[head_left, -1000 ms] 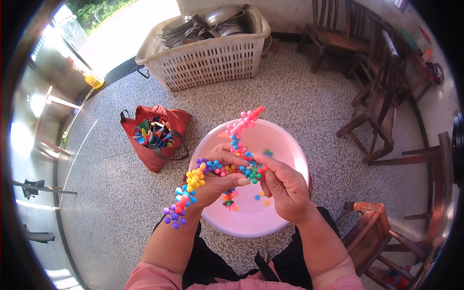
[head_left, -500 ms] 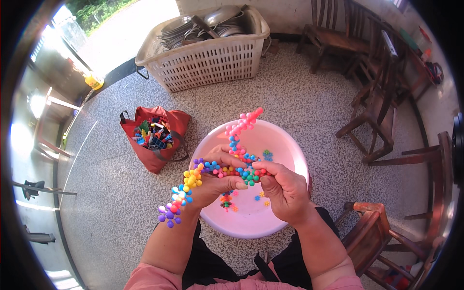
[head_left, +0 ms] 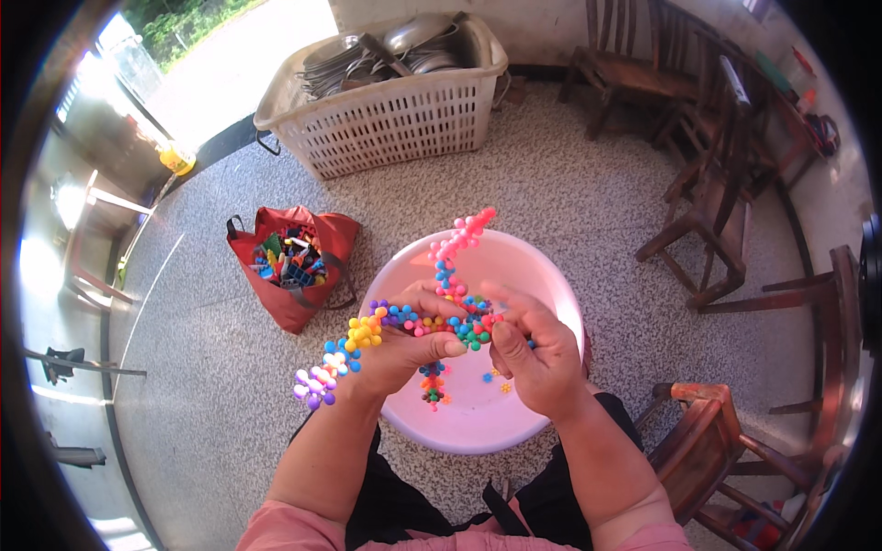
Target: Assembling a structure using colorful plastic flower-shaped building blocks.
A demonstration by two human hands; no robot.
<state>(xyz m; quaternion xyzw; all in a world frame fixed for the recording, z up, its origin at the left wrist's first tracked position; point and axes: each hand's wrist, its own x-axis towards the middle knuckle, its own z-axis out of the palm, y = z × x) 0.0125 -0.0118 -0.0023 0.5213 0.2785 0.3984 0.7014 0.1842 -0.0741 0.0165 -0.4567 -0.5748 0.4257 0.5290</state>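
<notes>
Beads [head_left: 473, 333] above floor [head_left: 560, 188], perhaps terrazzo.

There is room to reach across the speckled floor [head_left: 629, 321] between the pink basin [head_left: 478, 418] and the wooden chairs [head_left: 703, 450] at right. The red tote bag [head_left: 278, 308] (mouth gaping) narrows the left; the white slatted basket [head_left: 395, 138] bars the far side; the knobbed plastic chain [head_left: 450, 249] overhangs the basin.

From my remote station, I registered the bead-cluster chain [head_left: 366, 332] as glossy, knobbly plastic. I read the basin [head_left: 487, 422] as smooth plastic with a soft sheen, the crate [head_left: 395, 129] as matt plastic, and its metalware [head_left: 411, 35] as shiny metal. The bag [head_left: 276, 309] appeared cloth; the chair [head_left: 703, 450], worn, varnished wood.
</notes>
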